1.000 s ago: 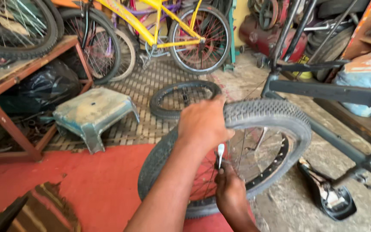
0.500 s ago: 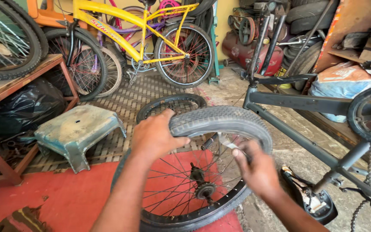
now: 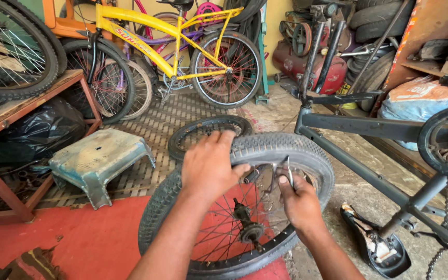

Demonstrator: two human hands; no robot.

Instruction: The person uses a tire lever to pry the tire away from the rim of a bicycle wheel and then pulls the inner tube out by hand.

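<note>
Here, my left hand (image 3: pixel 208 166) grips the tyre (image 3: pixel 286 148) atop the wheel; my right hand (image 3: pixel 299 199) pinches what looks like a metal lever (image 3: pixel 289 168) beneath it. A slip could nick the spokes (image 3: pixel 229 228).

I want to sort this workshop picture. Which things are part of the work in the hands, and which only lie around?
In the work:
left hand gripping the tyre
right hand holding a thin metal tool
spoked wheel

Lying about:
loose tyre
small stool
yellow bicycle
saddle
</note>
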